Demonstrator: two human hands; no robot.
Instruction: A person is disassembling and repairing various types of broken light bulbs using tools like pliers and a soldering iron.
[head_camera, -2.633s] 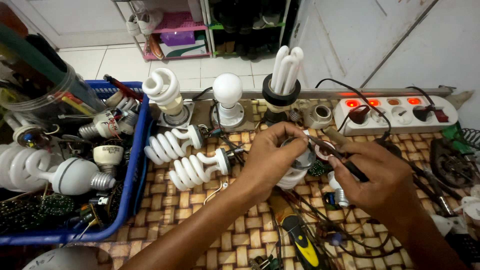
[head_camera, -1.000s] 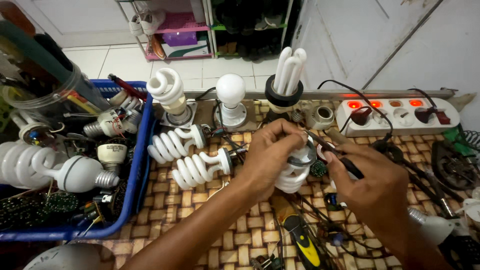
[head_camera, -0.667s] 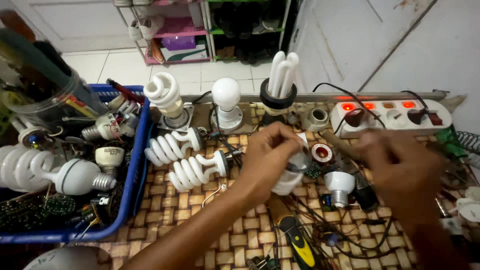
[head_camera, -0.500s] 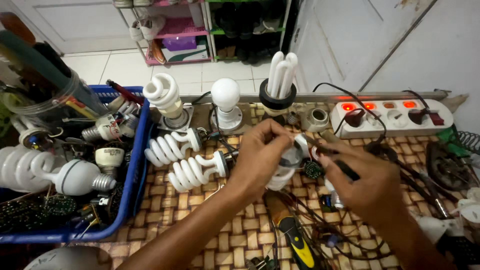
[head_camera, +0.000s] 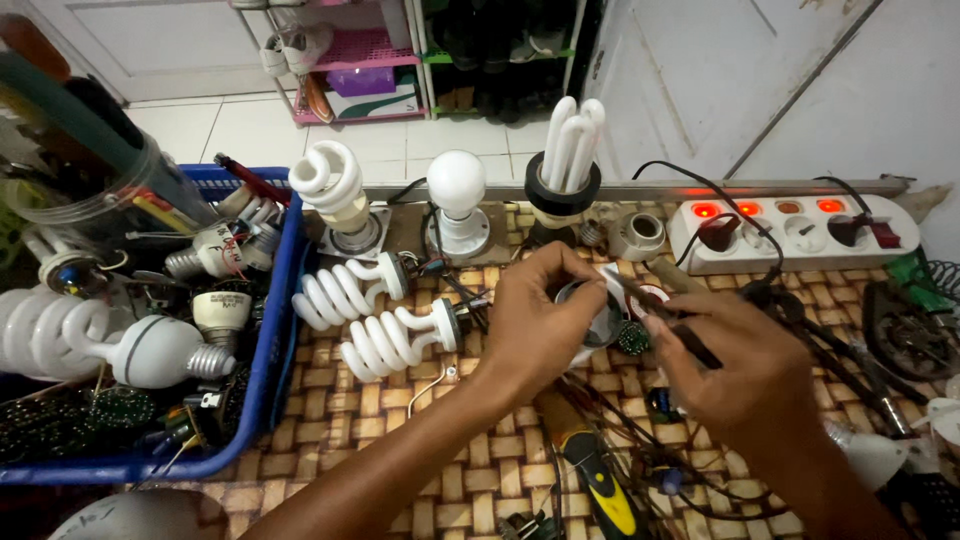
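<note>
- The woven brown-and-tan mat (head_camera: 330, 420) is crowded. An elbow could bump something, because lamps and wires lie all around the hands.
- The blue plastic basket (head_camera: 275, 330) of old bulbs sits on the left. The glass inside could break if it got pushed.
- The long white power strip with glowing red switches (head_camera: 795, 235) lies far right. It looks switched on, so a bare wire touching it could give a shock.
- The two white spiral lamps (head_camera: 370, 315) lie just left of the left hand. They could roll and crack if the wrist nudges them.
- The person's left hand (head_camera: 540, 325) has its fingers closed around a small round white lamp base (head_camera: 600, 325), in the middle of the mat. A loose hold could let it slip.
- The right hand (head_camera: 745, 375) pinches a thin dark rod-like tool (head_camera: 675, 325), its tip at the base. It may be hot, though that cannot be told. A slip could poke the left fingers.
- The black wires (head_camera: 800, 320) run near the right hand. They could catch on the tool.
</note>
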